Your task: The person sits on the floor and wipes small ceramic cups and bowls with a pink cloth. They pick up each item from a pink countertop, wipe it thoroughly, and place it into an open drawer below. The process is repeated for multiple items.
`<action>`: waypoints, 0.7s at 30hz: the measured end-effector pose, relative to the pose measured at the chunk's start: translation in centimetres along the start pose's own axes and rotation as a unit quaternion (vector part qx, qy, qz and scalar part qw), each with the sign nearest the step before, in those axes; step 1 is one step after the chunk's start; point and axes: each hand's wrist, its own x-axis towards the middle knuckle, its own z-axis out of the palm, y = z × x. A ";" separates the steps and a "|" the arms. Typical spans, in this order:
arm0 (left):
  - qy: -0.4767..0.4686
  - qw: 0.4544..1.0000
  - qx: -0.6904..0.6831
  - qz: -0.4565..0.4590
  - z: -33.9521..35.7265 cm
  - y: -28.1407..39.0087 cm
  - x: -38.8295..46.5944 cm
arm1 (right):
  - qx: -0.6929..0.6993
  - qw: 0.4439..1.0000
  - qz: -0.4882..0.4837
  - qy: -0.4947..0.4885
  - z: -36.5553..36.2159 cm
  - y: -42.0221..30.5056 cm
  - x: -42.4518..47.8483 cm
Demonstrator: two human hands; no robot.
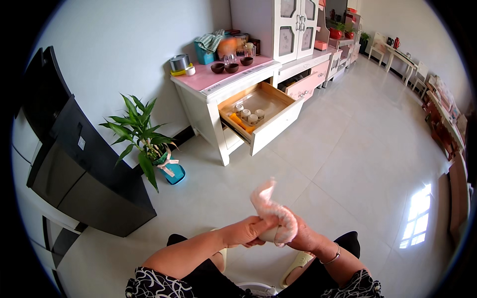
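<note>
In front of my body, my left hand (pixel 242 231) grips a small whitish cup (pixel 269 235), most of it hidden by fingers and cloth. My right hand (pixel 303 234) presses a pink and white cloth (pixel 287 220) against the cup's right side. The loose end of the cloth sticks up, blurred. Beyond both hands stands an open white drawer (pixel 277 128) with a wooden inside. Several small white cups (pixel 252 119) with patterned bands are in it, beside an orange object (pixel 238 121) that I cannot identify.
Brown bowls (pixel 231 67), a metal tin (pixel 179 62) and a teal box (pixel 204 54) stand on the pink cabinet top (pixel 203 82). A potted plant (pixel 143 138) is on the floor at left, near a dark refrigerator (pixel 93 178). A pink drawer (pixel 307 87) also sticks out.
</note>
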 end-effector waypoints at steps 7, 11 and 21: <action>0.097 0.980 0.120 0.122 1.1 -1.4 1.9 | -0.201 0.979 -0.010 0.035 -0.1 0.4 -0.7; 0.157 0.938 0.269 0.156 0.9 -1.3 1.9 | -0.174 0.982 0.056 0.052 -0.7 1.0 -0.6; 0.160 0.616 0.585 0.503 0.0 1.0 3.2 | 0.292 0.946 0.117 -0.075 -3.1 0.1 0.3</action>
